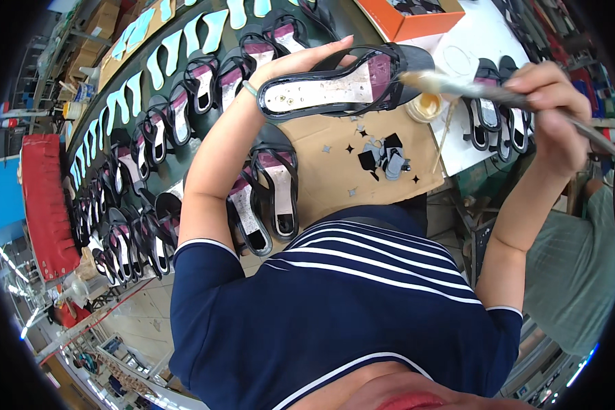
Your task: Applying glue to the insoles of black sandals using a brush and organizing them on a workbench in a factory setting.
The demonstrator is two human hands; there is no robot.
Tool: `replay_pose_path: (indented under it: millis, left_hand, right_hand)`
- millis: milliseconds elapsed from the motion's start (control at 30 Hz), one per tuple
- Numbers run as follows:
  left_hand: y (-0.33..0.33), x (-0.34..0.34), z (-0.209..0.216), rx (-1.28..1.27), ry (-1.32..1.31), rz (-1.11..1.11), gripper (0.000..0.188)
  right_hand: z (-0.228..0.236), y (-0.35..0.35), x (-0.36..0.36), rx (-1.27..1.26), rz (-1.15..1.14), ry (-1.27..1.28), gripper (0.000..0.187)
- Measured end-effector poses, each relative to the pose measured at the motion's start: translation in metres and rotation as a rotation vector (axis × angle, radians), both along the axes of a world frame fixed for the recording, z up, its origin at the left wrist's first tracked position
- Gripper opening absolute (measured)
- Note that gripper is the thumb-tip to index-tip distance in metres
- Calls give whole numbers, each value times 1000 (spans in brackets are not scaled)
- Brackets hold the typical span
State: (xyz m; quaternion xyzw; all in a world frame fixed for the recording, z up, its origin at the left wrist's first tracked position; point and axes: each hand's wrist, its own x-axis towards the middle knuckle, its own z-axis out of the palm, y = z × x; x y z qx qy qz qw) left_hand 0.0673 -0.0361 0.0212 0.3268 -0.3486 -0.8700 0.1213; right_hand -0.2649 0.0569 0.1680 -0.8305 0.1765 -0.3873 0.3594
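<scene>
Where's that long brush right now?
Right of centre in the head view, the brush is gripped by the right hand, its bristles pointing left toward the black sandal in the left hand.

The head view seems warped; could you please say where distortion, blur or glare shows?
In the head view, straight edges curve toward the black rim; the right hand and brush look slightly soft, perhaps from motion; the held sandal is crisper; the white tabletop looks very bright.

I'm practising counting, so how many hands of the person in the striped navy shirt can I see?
2. The left hand holds up a black sandal, which partly hides it; the right hand grips a brush on the right.
</scene>
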Motion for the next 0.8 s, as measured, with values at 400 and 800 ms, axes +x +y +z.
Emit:
replay_pose_path:
  millis: [400,800]
  left_hand:
    - [23,-16,32,-67,-160,-113,65]
    - [26,-21,40,-94,-120,-231,71]
  right_hand:
    - [-25,-20,75,30,135,168,13]
    - [-20,-14,68,111,115,227,10]
